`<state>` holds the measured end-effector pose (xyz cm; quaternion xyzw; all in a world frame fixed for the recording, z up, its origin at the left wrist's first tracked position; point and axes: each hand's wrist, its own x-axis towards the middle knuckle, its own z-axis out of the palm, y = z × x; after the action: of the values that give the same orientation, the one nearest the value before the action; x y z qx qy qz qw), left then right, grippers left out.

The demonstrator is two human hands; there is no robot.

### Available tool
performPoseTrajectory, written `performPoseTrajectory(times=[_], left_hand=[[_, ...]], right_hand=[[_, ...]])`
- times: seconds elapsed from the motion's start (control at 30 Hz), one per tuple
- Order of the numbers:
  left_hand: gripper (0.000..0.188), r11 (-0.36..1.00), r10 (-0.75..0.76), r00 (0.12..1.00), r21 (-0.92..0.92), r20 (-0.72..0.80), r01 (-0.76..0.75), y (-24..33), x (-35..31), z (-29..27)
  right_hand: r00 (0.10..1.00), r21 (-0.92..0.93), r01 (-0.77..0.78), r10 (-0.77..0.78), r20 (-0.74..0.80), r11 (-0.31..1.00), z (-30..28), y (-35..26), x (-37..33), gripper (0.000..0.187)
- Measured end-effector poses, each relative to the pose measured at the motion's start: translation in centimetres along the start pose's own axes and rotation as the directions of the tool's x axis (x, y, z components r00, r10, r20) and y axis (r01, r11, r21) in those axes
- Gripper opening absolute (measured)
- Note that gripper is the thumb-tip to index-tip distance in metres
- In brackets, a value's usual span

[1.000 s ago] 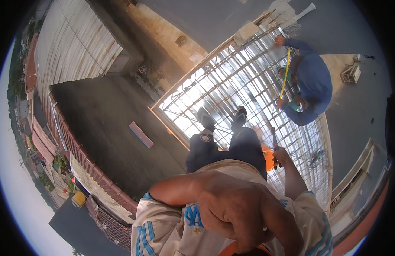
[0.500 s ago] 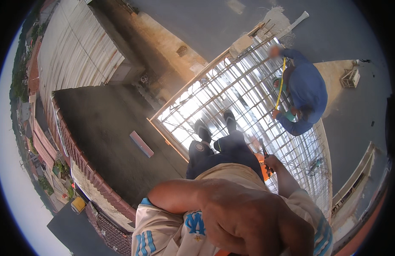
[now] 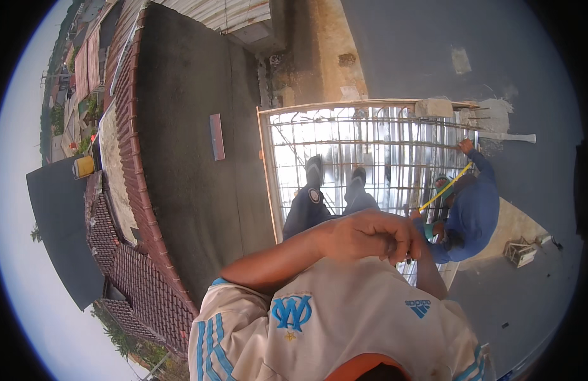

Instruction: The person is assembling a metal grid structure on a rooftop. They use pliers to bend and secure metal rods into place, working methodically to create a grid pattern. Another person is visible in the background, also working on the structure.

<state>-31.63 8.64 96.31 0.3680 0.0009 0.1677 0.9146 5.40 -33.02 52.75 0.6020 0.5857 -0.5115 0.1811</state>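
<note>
My left hand [image 3: 372, 236] is in front of my chest, its fingers curled in; whatever they hold, if anything, is hidden. Behind it rises my right forearm [image 3: 430, 272], with the right hand mostly covered by the left. A small dark bit shows beside the left fingertips, too little to name. Below my hands, my dark shoes [image 3: 314, 171] stand on a grid of steel bars [image 3: 376, 145] over shiny metal sheeting. To the right, a co-worker in blue [image 3: 475, 219] bends over the grid, stretching a yellow tape measure [image 3: 446, 187] between both hands.
A wooden board [image 3: 344, 106] edges the grid's far side, with a pale block [image 3: 435, 108] on it. At left lies a dark slab [image 3: 179, 127] carrying a reddish bar [image 3: 217, 137], bordered by roof tiles [image 3: 148, 209]. A small crate [image 3: 521, 253] stands at right.
My view has turned, and my left hand has come down in front of my chest. My right hand, which showed a dark-handled tool, is now mostly hidden. The co-worker still holds the tape measure.
</note>
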Motion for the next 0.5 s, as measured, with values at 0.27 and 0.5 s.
performPoseTrajectory(times=[0.27,0.5], left_hand=[[0.016,0.939,-0.240,0.476,-0.078,-0.846,0.335,-12.0,-14.6,-6.3],[0.017,0.927,-0.257,0.051,-0.231,-0.965,0.295,-22.5,-26.0,-9.1]], right_hand=[[0.944,-0.701,0.102,0.153,0.291,0.706,-14.8,-13.2,0.9,0.027],[0.881,-0.104,-0.471,0.473,-0.005,0.876,-11.9,-9.4,2.7,0.029]])
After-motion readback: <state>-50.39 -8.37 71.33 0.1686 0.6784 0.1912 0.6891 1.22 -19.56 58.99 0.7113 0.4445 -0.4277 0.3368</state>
